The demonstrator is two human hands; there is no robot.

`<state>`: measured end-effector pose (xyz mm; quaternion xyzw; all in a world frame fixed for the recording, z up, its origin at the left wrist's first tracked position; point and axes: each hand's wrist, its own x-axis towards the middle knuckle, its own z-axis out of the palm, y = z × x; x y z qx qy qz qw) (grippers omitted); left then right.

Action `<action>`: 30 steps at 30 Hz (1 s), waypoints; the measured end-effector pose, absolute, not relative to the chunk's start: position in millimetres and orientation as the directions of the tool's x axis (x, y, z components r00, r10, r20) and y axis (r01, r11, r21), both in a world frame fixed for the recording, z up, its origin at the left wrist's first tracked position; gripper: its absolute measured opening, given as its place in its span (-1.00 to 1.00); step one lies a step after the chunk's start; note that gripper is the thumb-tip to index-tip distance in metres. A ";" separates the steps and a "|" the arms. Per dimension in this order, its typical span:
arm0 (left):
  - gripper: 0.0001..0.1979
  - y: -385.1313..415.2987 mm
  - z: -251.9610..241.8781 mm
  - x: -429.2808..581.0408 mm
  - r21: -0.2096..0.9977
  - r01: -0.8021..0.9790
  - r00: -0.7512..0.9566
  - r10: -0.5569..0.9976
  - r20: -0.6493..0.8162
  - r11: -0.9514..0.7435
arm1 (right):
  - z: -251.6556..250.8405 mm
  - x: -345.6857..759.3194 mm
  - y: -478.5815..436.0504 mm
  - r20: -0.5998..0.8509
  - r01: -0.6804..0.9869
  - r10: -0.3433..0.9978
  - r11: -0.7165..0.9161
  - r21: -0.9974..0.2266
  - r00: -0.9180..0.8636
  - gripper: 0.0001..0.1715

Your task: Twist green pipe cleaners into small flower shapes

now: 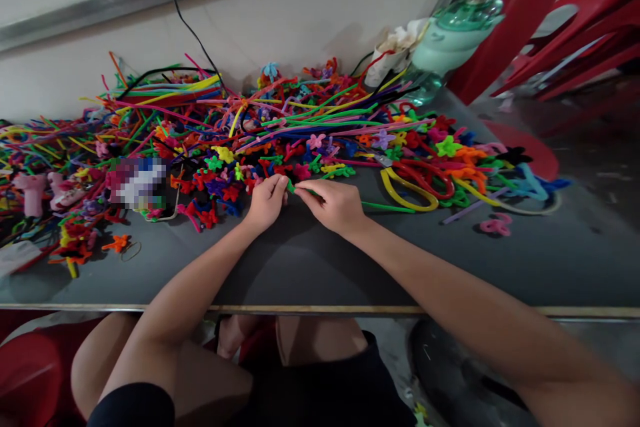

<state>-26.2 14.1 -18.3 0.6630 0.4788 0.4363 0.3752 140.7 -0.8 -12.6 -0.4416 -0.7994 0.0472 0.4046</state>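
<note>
My left hand (269,201) and my right hand (334,203) meet over the dark tabletop, close to the front of a colourful heap. A green pipe cleaner (291,186) is pinched between the fingertips of both hands, its near end bent into a small shape. To the right of my right hand a straight green length (387,207) sticks out; whether it belongs to the same piece is hidden by the hand. Scissors with red and yellow handles (410,188) lie just to the right. Twisted pipe-cleaner flowers (230,192) lie right behind my left hand.
Loose pipe cleaners (320,117) and small flowers pile along the wall. At the back right stand a green water bottle (440,47) and a white cup (387,63) stuffed with scraps. Red chairs (520,13) are beyond. The table's front edge (320,310) runs above my lap.
</note>
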 end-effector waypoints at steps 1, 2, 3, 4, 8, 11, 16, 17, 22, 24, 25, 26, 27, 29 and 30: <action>-0.50 15.0 -18.4 -26.6 0.914 0.307 0.175 0.959 0.221 -0.266 | -12.6 141.0 -0.3 0.609 0.665 0.739 0.612 -0.429 -0.287 -0.69; -0.50 15.9 -18.6 -27.1 0.912 0.306 0.192 0.956 0.223 -0.274 | -12.8 141.3 0.2 0.611 0.664 0.736 0.615 -0.424 -0.291 -0.69; -0.50 16.7 -18.9 -27.7 0.910 0.304 0.211 0.951 0.225 -0.283 | -13.0 141.6 0.7 0.611 0.666 0.735 0.616 -0.420 -0.294 -0.68; -0.50 17.5 -19.4 -28.3 0.908 0.299 0.230 0.946 0.229 -0.292 | -13.3 142.0 1.4 0.608 0.670 0.737 0.614 -0.417 -0.296 -0.68; -0.49 18.7 -22.5 -29.8 0.907 0.289 0.287 0.931 0.225 -0.308 | -13.9 145.4 5.9 0.586 0.681 0.761 0.588 -0.438 -0.280 -0.66; -0.48 17.7 -24.4 -28.8 0.914 0.279 0.305 0.929 0.208 -0.296 | -13.9 149.0 10.9 0.583 0.685 0.781 0.552 -0.476 -0.225 -0.70; -0.49 15.7 -22.2 -25.4 0.955 0.179 0.193 0.960 0.203 -0.238 | -14.4 151.1 16.0 0.593 0.681 0.799 0.490 -0.545 -0.100 -0.73; -0.50 15.5 -21.1 -25.0 0.960 0.163 0.175 0.964 0.200 -0.228 | -14.4 151.0 16.3 0.598 0.677 0.797 0.488 -0.551 -0.088 -0.73; -0.53 15.3 -18.0 -25.1 0.969 0.128 0.144 0.971 0.192 -0.211 | -14.6 151.3 17.5 0.637 0.680 0.767 0.507 -0.530 -0.075 -0.74; -0.52 16.1 -18.8 -25.5 0.976 0.101 0.103 0.977 0.184 -0.195 | -14.8 151.8 18.1 0.652 0.691 0.754 0.514 -0.508 -0.082 -0.73; -0.51 16.6 -19.5 -25.7 0.980 0.083 0.084 0.981 0.176 -0.183 | -14.9 152.0 18.2 0.657 0.697 0.748 0.519 -0.495 -0.090 -0.72; -0.50 17.0 -20.1 -25.9 0.983 0.070 0.074 0.983 0.165 -0.170 | -14.9 152.1 18.1 0.661 0.698 0.743 0.529 -0.483 -0.106 -0.72; -0.50 17.3 -20.5 -26.0 0.985 0.063 0.070 0.986 0.154 -0.159 | -14.7 152.2 17.7 0.664 0.693 0.736 0.547 -0.469 -0.132 -0.73; -0.53 17.3 -20.5 -26.2 0.986 0.077 0.078 0.987 0.144 -0.150 | -13.4 152.4 16.4 0.667 0.665 0.716 0.602 -0.442 -0.205 -0.74; -0.55 17.1 -20.2 -26.2 0.983 0.097 0.083 0.986 0.148 -0.155 | -12.0 152.7 15.5 0.668 0.645 0.702 0.633 -0.428 -0.246 -0.74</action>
